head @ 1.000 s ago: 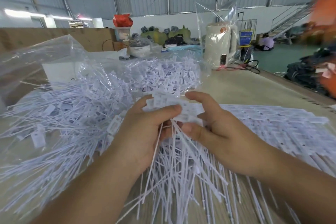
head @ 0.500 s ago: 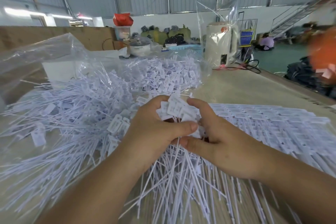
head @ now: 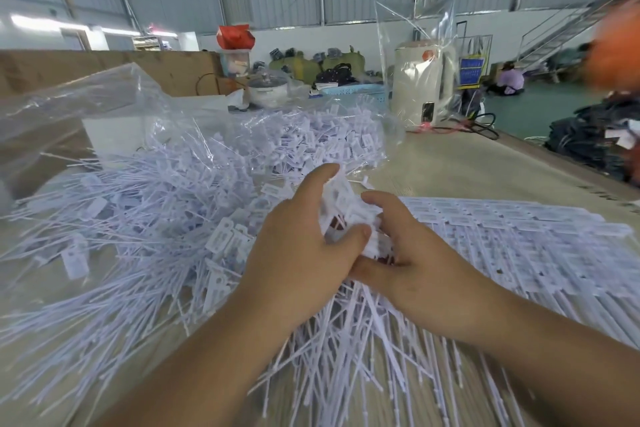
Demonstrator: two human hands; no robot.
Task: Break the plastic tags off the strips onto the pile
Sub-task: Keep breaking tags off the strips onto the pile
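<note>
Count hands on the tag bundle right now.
2: left hand grips the tag bundle from the left, right hand from the right. No others visible.

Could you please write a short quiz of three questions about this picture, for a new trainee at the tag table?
1. True or false: both the left hand and the right hand grip the bunch of white plastic tags.
2. Where do the uncut tag strips lie? A) flat on the table, to the right of the hands; B) inside the clear plastic bag; C) on the floor.
3. Fill in: the pile of loose tags lies to the ____ of the hands.

Key: 1 true; 2 A; 3 left.
</note>
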